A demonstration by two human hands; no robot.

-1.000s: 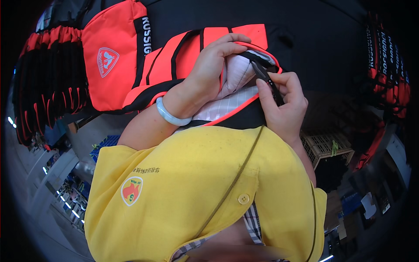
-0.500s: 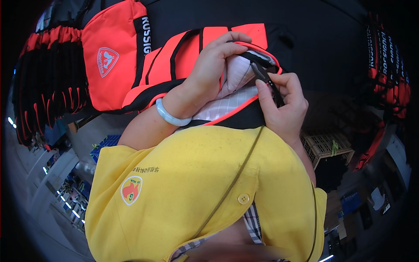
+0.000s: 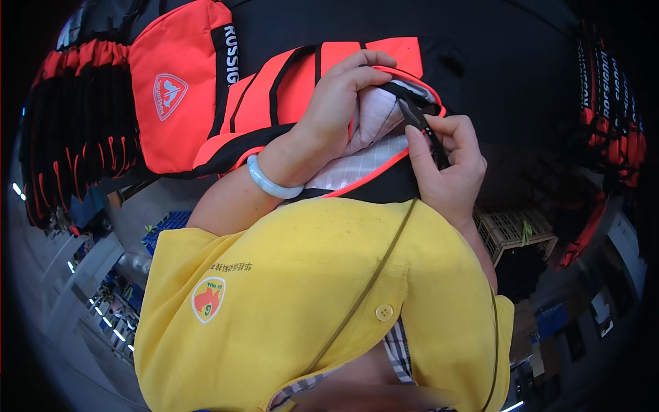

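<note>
An orange-red and black bag (image 3: 295, 86) lies on the dark table in front of me, its zippered opening spread. Inside, the pale grey striped lining (image 3: 376, 113) is bunched up near the seam. My left hand (image 3: 340, 96) is closed on the orange edge of the opening, its fingertips folded over the rim. In my right hand (image 3: 449, 154) is a pair of black thread snips (image 3: 416, 118), gripped between thumb and fingers. The snips' tips point into the opening, close to the lining's edge; whether they touch a thread is too small to tell.
Another orange-red bag (image 3: 175, 89) lies flat to the left, beside a row of stacked black and red bags (image 3: 79, 130). More such bags (image 3: 607, 110) stand at the far right. A slatted crate (image 3: 515, 230) sits below the table on the right.
Both hands and the bag have shifted very slightly to the right. The left hand's hold on the edge and the right hand's grip on the snips are the same.
</note>
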